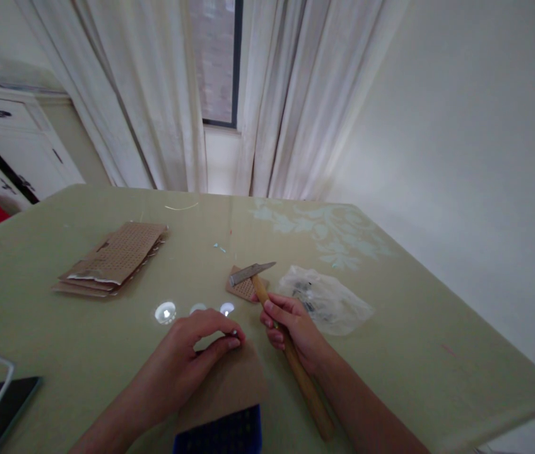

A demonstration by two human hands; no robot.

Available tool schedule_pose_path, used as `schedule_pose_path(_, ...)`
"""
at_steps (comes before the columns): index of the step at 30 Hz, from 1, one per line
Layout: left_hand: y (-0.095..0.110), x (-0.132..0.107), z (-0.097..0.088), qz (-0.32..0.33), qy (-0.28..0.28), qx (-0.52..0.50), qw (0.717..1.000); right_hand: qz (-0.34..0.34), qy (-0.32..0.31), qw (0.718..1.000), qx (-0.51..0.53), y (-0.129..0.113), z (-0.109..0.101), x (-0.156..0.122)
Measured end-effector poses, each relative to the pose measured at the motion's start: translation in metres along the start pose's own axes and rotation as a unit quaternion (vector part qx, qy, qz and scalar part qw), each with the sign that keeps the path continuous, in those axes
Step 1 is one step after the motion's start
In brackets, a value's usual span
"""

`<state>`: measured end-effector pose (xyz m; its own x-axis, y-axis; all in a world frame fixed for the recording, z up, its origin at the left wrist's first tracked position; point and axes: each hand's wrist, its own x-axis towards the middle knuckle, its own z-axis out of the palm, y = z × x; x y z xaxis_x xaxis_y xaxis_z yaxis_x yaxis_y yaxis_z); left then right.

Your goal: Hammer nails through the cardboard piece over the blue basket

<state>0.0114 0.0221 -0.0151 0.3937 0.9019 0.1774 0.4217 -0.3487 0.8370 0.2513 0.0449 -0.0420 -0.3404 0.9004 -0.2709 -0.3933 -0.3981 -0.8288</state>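
Observation:
My right hand [291, 325] is closed around the wooden handle of a hammer [305, 384]. The hammer's metal head points up and away from me, above a small perforated brown piece [243, 289] on the table. My left hand [196, 353] is closed in a pinch. Between its thumb and forefinger shows the shiny tip of a small nail-like metal piece [235, 333]. Just under those fingertips is a plain brown board [229, 384]; a dark blue object with a patterned top [223, 432] lies at its near end, cut off by the frame.
Beside the hammer lies a clear plastic bag [329, 302] with small dark bits inside. A stack of perforated brown sheets [116, 258] rests on the left of the glossy table [390, 353]. A dark flat object [2, 410] with a white cable sits at near left.

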Motion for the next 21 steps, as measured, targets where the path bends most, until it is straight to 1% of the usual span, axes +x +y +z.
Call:
schedule_pose_path(4, -0.002, 0.0, 0.001, 0.004, -0.002, 0.001, 1.0, 0.005, -0.012, 1.0, -0.004, 0.001, 0.0, 0.0)
schedule_pose_path(9, -0.003, 0.0, 0.0, 0.013, -0.005, 0.013, 1.0, 0.013, -0.009, 1.0, -0.004, 0.0, 0.001, -0.001)
schedule_pose_path(15, 0.001, 0.001, -0.001, 0.067, -0.002, 0.045, 0.997, 0.014, -0.008, 1.0, -0.014, -0.003, 0.003, -0.002)
schedule_pose_path(18, 0.005, 0.002, -0.002, 0.098, -0.008, 0.068, 0.993, -0.004, -0.009, 0.999, -0.041, -0.006, 0.002, -0.003)
schedule_pose_path(21, 0.006, 0.003, 0.0, 0.115, -0.019, 0.087, 0.989, -0.054, -0.018, 0.99, -0.127, -0.017, 0.0, -0.012)
